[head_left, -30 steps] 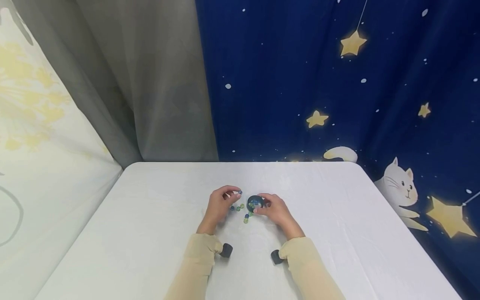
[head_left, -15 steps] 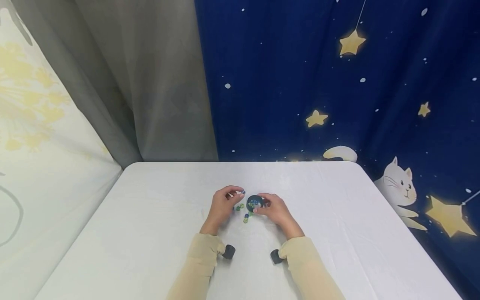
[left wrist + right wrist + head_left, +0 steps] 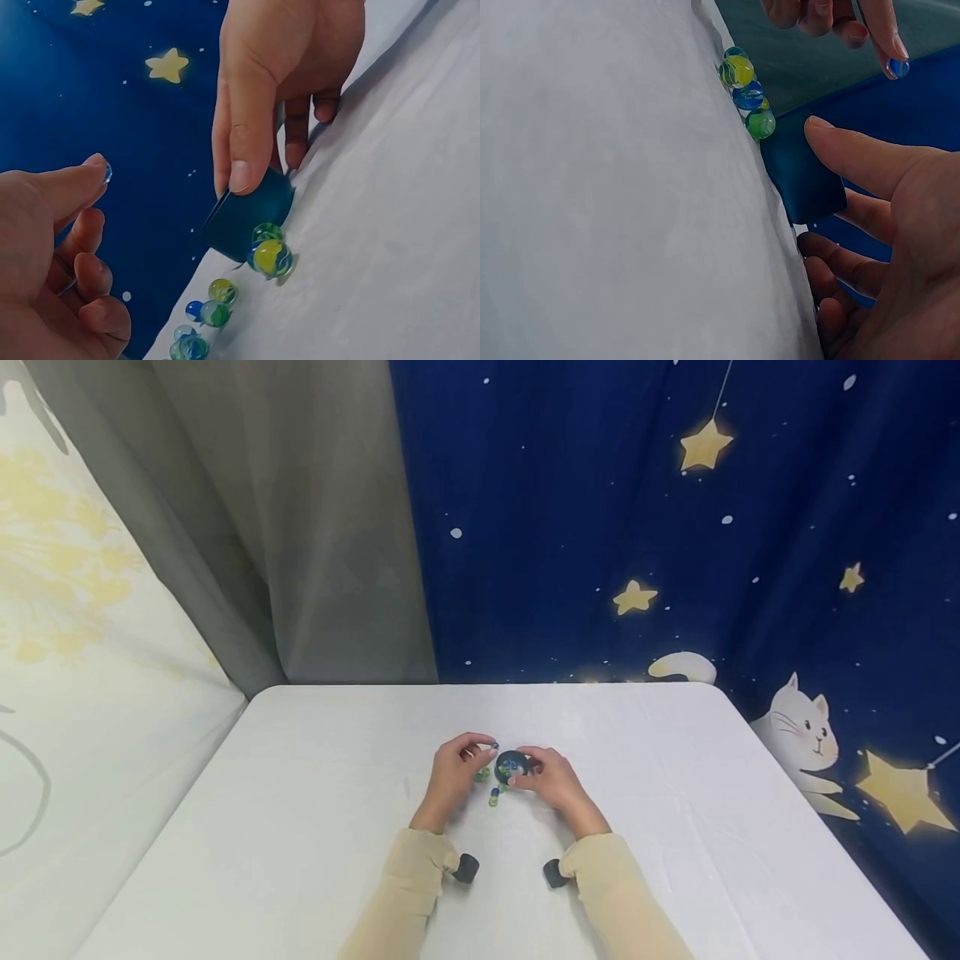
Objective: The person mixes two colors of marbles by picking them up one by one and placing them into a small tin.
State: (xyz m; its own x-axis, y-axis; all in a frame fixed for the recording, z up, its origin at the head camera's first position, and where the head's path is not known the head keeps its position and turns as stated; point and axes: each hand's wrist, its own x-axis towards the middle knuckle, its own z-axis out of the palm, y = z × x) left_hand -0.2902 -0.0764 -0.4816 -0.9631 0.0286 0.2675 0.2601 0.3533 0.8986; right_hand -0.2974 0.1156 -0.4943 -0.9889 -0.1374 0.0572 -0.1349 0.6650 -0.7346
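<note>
My left hand [image 3: 452,770] pinches a blue glass marble [image 3: 898,68] between thumb and forefinger, raised above the table just left of a small dark teal bowl [image 3: 503,757]. Thumb and fingers of my right hand [image 3: 558,781] hold the bowl from its right side. Blue and green marbles [image 3: 510,767] lie inside it. Close in front of the bowl, a yellow-and-blue marble [image 3: 271,257] and a green marble [image 3: 760,124] sit on the cloth. Several more marbles [image 3: 214,313] lie farther left, partly hidden by my left hand in the head view.
A white cloth covers the table [image 3: 300,793]. Behind its far edge hang a grey curtain [image 3: 345,568] and a dark blue one [image 3: 540,527] with stars. Each sleeve carries a black wrist device [image 3: 466,868] near the cuff.
My left hand has moved right with the marble, coming closer to the bowl and covering more of the marbles on the left. My right hand and the bowl stay in place.
</note>
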